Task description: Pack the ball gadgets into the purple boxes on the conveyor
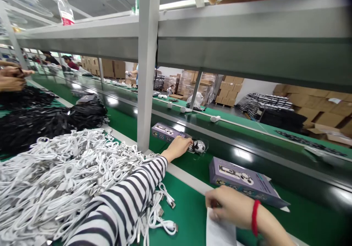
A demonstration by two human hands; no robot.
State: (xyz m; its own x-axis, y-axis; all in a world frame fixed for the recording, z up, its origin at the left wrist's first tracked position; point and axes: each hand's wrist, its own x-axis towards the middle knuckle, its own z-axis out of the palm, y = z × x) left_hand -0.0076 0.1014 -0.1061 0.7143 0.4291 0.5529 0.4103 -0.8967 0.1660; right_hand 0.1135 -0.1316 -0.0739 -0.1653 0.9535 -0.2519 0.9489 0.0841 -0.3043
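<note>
My left hand (pixel 178 147), in a black-and-white striped sleeve, reaches over the belt with its fingers closed at the edge of a black-and-white patterned item (pixel 198 145) in clear plastic. A purple printed box (pixel 165 131) lies just behind that hand. My right hand (pixel 228 206), with a red band on its wrist, pinches the top of a white folded paper (pixel 220 233) near the front edge. Beyond it another purple box (pixel 244 180) rests on the belt, its right-end flaps open. A big heap of bundled white USB cables (pixel 68 176) spreads under my left arm.
Black straps (pixel 49 121) are piled at the left, by another person's hands (pixel 12 78). A grey post (pixel 147 66) rises between the cables and the belt, under a long shelf (pixel 247 25). Several white pieces (pixel 215 118) sit on the far side.
</note>
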